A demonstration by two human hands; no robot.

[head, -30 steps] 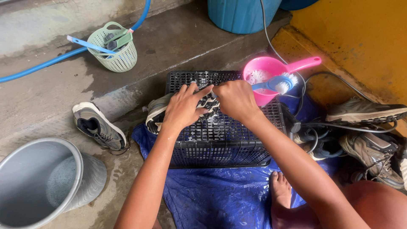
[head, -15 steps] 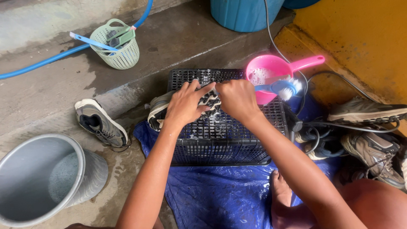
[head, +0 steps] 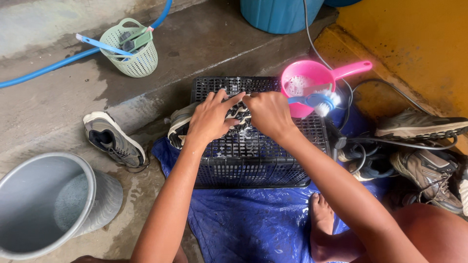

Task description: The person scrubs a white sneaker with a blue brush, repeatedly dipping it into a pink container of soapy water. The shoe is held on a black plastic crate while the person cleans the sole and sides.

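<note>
A soapy grey sneaker (head: 181, 127) lies on an upturned black plastic crate (head: 253, 156). My left hand (head: 210, 117) presses down on the sneaker's upper, fingers spread over the laces. My right hand (head: 268, 113) pinches the laces at the tongue, right beside the left fingertips. A blue scrub brush (head: 314, 101) with white bristles rests across the rim of a pink dipper (head: 312, 78) just right of my right hand. Most of the shoe is hidden under both hands.
A second grey sneaker (head: 113, 140) lies on wet concrete to the left. A grey bucket (head: 44, 204) stands at lower left. A green basket (head: 131, 48) and blue hose (head: 53, 65) sit behind. More shoes (head: 419, 126) pile at right. A blue tarp (head: 248, 224) lies under the crate.
Both hands stay on the sneaker with small finger shifts at the laces. The view has drifted slightly, so the bucket and the loose shoe sit a little lower.
</note>
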